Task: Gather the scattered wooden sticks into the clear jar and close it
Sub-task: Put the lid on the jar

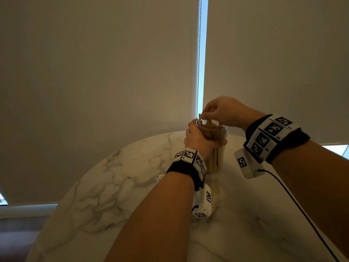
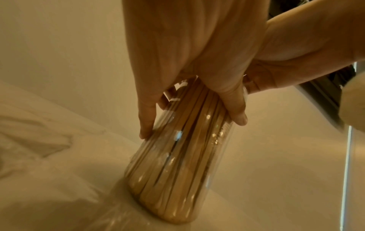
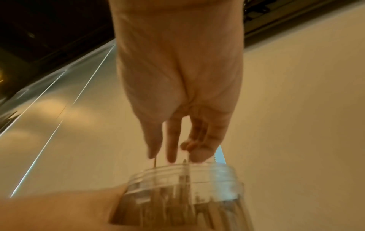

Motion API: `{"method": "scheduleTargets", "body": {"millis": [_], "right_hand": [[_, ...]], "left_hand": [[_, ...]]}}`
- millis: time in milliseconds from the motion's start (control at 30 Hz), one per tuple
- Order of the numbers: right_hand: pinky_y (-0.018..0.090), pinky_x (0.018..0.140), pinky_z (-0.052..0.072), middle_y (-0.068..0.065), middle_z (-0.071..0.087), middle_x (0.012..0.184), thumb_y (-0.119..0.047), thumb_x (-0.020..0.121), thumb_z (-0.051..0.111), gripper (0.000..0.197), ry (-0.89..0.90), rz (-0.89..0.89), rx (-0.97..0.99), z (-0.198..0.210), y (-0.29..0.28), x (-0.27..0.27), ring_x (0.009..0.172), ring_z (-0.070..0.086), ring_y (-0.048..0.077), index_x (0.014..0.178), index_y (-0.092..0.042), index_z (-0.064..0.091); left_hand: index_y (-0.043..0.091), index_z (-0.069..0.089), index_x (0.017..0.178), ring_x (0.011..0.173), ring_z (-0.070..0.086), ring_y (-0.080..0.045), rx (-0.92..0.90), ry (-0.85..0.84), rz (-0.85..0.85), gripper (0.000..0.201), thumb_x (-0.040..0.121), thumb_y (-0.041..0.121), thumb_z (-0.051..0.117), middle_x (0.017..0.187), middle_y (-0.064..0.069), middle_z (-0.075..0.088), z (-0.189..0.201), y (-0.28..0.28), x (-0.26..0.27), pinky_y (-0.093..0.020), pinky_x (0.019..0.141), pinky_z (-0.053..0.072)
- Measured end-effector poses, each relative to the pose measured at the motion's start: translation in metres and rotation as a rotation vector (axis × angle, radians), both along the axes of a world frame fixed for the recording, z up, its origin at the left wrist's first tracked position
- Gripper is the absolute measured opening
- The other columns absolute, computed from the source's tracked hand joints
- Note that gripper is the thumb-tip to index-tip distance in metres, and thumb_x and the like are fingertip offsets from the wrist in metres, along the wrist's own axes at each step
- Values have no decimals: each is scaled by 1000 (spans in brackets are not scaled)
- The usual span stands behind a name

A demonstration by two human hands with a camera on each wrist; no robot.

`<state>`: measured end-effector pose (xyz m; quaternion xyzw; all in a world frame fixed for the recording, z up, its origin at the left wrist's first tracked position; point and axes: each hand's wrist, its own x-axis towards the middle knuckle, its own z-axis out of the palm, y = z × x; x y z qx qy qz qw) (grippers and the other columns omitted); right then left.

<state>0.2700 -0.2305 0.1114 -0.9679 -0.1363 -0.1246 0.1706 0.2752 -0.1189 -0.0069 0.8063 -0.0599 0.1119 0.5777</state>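
A clear jar (image 1: 215, 157) stands upright on the marble table (image 1: 113, 186), packed with upright wooden sticks (image 2: 177, 164). My left hand (image 1: 196, 137) grips the jar around its upper half, thumb on one side and fingers on the other (image 2: 193, 125). My right hand (image 1: 204, 112) hovers over the open mouth, fingertips pointing down. They pinch the top of one stick (image 1: 199, 117) that pokes above the threaded rim (image 3: 187, 173). In the right wrist view the fingertips (image 3: 171, 156) meet thin stick ends just above the rim. No lid shows in any view.
Roller blinds fill the background, with a bead chain (image 1: 198, 53) hanging in the gap right behind the jar. A black cable (image 1: 302, 205) trails from my right wrist across the table. The round table edge curves away at the left.
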Motion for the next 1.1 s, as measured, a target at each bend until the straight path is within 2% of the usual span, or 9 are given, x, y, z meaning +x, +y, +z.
{"method": "scheduleTargets", "body": {"millis": [133, 200, 267, 367, 600, 667, 767, 967, 1100], "right_hand": [[35, 104, 41, 9, 46, 146, -28, 94, 68, 54, -58, -37, -60, -8, -2, 10, 127, 52, 27, 144, -23, 51], [27, 98, 45, 6, 61, 134, -19, 95, 65, 39, -82, 52, 42, -14, -1, 12, 116, 60, 20, 134, -19, 63], [30, 89, 56, 3, 74, 105, -13, 93, 66, 20, -143, 87, 172, -16, -1, 10, 90, 69, 14, 112, -16, 73], [39, 76, 60, 2, 72, 83, -13, 88, 71, 20, -181, 25, 228, -19, -3, 8, 74, 70, 16, 106, -18, 64], [25, 72, 44, 0, 71, 99, -24, 96, 62, 17, 64, 26, -143, -10, 4, 1, 86, 59, 13, 102, -17, 76], [22, 68, 43, -2, 71, 105, -23, 95, 63, 18, 127, 15, -144, -2, 3, -1, 87, 59, 11, 105, -19, 77], [28, 81, 50, 0, 66, 121, -30, 98, 60, 25, 68, 56, 80, 0, 6, 1, 100, 64, 17, 121, -24, 69], [17, 62, 39, -3, 67, 92, -24, 92, 68, 7, -92, 98, -18, -13, 14, -1, 87, 62, 15, 94, -18, 72], [22, 69, 40, -2, 67, 92, -21, 94, 64, 9, -94, -15, -177, -20, 11, 4, 83, 58, 15, 88, -17, 70]], "left_hand": [[36, 26, 141, 126, 51, -27, 2, -13, 4, 129, 30, 68, 84, 137, -1, 50, -2, 0, 3, -49, 103, 49], [37, 24, 142, 126, 51, -28, 9, -10, 4, 130, 30, 68, 83, 137, -1, 49, -2, -1, 4, -49, 103, 49], [36, 25, 141, 126, 51, -27, 14, -14, 8, 130, 30, 68, 83, 137, -1, 49, -3, -1, 4, -49, 103, 49], [34, 26, 141, 125, 52, -27, 16, -25, 15, 128, 31, 68, 82, 136, -1, 49, -3, 0, 3, -48, 103, 49], [33, 25, 143, 127, 49, -30, 23, -1, 15, 130, 32, 64, 84, 137, -2, 48, -1, 0, 3, -51, 104, 48], [35, 24, 143, 128, 49, -30, 18, 3, 11, 131, 30, 66, 83, 138, -2, 48, -1, 0, 1, -51, 104, 48], [32, 25, 143, 128, 49, -29, 30, -14, 27, 128, 34, 63, 85, 139, -2, 47, -1, 0, 1, -51, 104, 48], [33, 23, 144, 129, 48, -31, 51, 20, 32, 122, 44, 55, 90, 139, -3, 46, -3, -1, 2, -52, 103, 49], [32, 24, 145, 130, 47, -32, 39, 17, 42, 124, 43, 54, 90, 140, -5, 47, -3, -1, 2, -53, 104, 47]]}}
